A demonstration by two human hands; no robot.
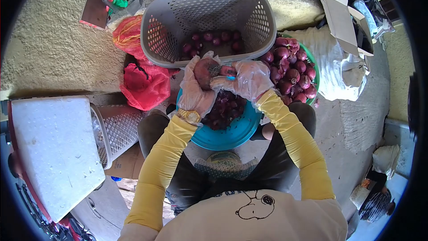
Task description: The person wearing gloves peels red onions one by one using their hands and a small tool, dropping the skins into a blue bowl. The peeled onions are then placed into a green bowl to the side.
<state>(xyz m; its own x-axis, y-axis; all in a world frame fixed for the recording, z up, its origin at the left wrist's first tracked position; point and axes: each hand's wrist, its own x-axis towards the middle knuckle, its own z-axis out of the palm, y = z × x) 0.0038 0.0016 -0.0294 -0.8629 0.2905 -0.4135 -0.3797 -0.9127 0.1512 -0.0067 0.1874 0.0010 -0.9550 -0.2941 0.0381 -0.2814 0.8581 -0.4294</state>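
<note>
Both my hands wear clear plastic gloves and meet above the blue basin [223,141]. My left hand [196,91] is closed around a large red onion [205,71], its root end turned toward my right hand. My right hand [253,79] grips a small red-and-blue tool [229,72] against the onion; its blade, if any, is hidden. Dark red onion pieces or skins [223,112] lie in the blue basin below. A grey perforated basket [207,6] beyond my hands holds several red onions [216,41]. On the right, more red onions [292,75] fill a green basin [317,80].
Red mesh sacks [143,87] lie left of the basket. A white foam box [55,147] and another perforated basket [118,129] stand further left. At right are a white sack [330,58] and an open cardboard box [341,22]. A person [376,203] is at the lower right.
</note>
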